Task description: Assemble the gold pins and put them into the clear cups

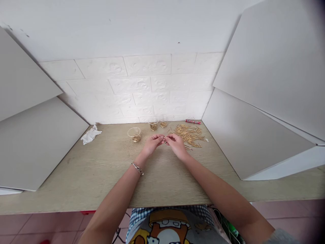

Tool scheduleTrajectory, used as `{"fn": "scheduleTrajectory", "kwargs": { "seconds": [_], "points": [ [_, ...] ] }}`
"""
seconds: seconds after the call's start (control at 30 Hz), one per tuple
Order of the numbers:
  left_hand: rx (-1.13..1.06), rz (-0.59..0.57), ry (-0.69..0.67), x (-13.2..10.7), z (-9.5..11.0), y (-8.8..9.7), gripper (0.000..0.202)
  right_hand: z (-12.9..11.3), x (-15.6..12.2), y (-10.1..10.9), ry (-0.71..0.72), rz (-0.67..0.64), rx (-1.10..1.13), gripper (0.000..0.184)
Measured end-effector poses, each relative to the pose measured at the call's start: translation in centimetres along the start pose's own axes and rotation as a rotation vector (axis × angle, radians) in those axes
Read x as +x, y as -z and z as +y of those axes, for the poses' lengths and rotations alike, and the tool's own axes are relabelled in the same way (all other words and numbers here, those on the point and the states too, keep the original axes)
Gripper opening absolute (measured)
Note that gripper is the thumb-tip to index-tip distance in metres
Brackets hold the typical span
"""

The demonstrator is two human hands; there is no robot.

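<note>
My left hand (152, 144) and my right hand (176, 144) meet at the middle of a pale wooden table (101, 169), fingertips pinched together on a tiny gold piece (165, 139) between them. A bracelet sits on my left wrist. Just right of my hands lies a loose pile of thin gold pins (189, 135). Behind my hands stand three small clear cups holding gold parts: one at the left (134, 134), two further back (153, 124) (164, 122).
A crumpled white tissue (90, 135) lies at the table's back left. A red pen-like stick (193, 121) rests against the white brick wall. Slanted white panels (254, 135) close in both sides of the table.
</note>
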State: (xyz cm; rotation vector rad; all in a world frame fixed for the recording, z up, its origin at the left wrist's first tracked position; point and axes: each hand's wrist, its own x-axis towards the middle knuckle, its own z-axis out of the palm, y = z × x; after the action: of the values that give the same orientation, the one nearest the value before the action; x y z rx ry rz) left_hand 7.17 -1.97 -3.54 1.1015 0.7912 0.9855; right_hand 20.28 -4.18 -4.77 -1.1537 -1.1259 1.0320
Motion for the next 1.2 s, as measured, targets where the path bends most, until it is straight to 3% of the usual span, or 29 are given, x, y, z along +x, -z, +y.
{"fn": "scheduleTrajectory", "kwargs": {
  "seconds": [0.23,0.4,0.57,0.7,1.2],
  "points": [
    [0.294,-0.027,-0.074,0.3,0.0,0.2,0.030,-0.2,-0.2,-0.1,0.007,-0.009,0.004,0.018],
    [0.375,-0.023,-0.085,0.1,-0.1,0.1,0.035,0.5,0.1,0.1,0.036,-0.019,-0.039,0.024],
    [0.382,0.043,-0.075,-0.1,0.1,0.0,0.031,0.9,0.5,0.6,0.099,-0.026,-0.166,0.026],
    [0.361,0.034,-0.067,-0.3,0.3,-0.2,0.023,0.6,0.4,0.7,0.146,-0.011,-0.169,0.017],
    [0.271,0.012,-0.061,-0.1,0.1,-0.4,0.026,0.1,-0.1,0.3,0.184,-0.007,-0.179,0.017]
  ]
}}
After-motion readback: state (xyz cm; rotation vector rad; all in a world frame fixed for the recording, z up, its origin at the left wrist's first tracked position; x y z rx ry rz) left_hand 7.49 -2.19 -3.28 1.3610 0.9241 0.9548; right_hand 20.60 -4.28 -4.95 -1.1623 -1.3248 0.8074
